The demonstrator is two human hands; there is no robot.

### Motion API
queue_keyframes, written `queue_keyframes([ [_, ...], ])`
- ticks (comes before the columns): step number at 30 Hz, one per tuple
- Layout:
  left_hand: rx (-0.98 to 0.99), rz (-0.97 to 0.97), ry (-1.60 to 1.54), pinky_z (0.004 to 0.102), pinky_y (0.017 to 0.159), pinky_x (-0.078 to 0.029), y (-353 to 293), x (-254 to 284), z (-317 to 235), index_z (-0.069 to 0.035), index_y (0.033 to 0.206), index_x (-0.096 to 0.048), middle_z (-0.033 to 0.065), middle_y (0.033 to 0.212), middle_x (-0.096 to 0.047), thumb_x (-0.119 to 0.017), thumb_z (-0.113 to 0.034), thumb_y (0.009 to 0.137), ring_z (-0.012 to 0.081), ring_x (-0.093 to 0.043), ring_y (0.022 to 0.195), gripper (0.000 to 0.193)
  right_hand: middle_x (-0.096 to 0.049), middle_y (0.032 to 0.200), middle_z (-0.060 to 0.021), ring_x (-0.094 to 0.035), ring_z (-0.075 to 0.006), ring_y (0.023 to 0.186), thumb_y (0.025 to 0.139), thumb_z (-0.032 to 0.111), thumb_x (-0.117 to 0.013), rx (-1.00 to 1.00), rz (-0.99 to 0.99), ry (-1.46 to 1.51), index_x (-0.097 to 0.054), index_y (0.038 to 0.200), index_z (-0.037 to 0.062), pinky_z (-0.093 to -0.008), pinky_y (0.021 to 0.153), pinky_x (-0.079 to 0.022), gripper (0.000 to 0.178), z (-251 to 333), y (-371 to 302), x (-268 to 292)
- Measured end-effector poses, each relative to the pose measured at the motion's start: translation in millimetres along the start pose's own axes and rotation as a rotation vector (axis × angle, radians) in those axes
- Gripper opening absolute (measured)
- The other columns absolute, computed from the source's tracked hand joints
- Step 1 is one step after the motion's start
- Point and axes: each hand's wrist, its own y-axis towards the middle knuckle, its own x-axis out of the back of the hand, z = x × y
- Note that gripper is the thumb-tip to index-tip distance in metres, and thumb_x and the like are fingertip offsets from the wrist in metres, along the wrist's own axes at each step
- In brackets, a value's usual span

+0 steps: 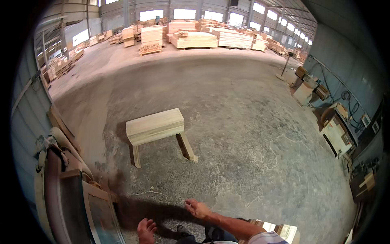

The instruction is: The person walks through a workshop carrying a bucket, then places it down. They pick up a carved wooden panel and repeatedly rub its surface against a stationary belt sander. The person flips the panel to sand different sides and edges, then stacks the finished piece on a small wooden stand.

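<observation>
My left hand is low in the picture, its fingers loosely bent and apart, with nothing in it. To its right and a little farther forward, my right hand hangs over the floor, also bare, its fingers slightly curled with gaps between the tips. Neither hand touches anything. Ahead and to the left, a stack of pale wooden boards lies across two wooden bearers, of which the right one sticks out toward me. Beside my right forearm, at the bottom edge, are more pale wood pieces, partly cut off.
A machine with a dark belt-like surface stands close on my left. Along the right wall are a pale cabinet, boxes and hanging cables. Far off, large lumber stacks line the hall. A thin stand rises at the back right.
</observation>
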Motion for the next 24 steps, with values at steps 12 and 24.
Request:
queue_keyframes([
  [12, 0.115, -0.786, -0.100, 0.0296, 0.050, -0.044, -127.9, 119.9, 216.4, -0.005, 0.098, -0.052, 0.0095, 0.081, -0.058, -0.052, -0.023, 0.085, 0.0184, -0.056, 0.062, 0.022, -0.060, 0.096, -0.0192, -0.057, -0.0370, 0.091, 0.087, 0.032, -0.046, 0.243, 0.603, -0.167, -0.058, 0.103, 0.0093, -0.0433, 0.074, -0.045, 0.030, -60.7, 144.7, 24.7],
  [24, 0.052, -1.388, -0.657, 0.0275, 0.051, -0.045, -213.7, -93.3, 402.8, -0.006, 0.082, -0.051, 0.0026, 0.070, -0.051, -0.057, -0.024, 0.083, 0.0138, -0.053, 0.062, 0.019, -0.062, 0.079, -0.0089, -0.059, -0.0144, 0.061, 0.088, 0.023, -0.045, 0.233, 1.028, -0.323, -0.058, 0.093, -0.0011, -0.0276, 0.053, -0.045, 0.028, -53.1, 205.3, 39.0],
])
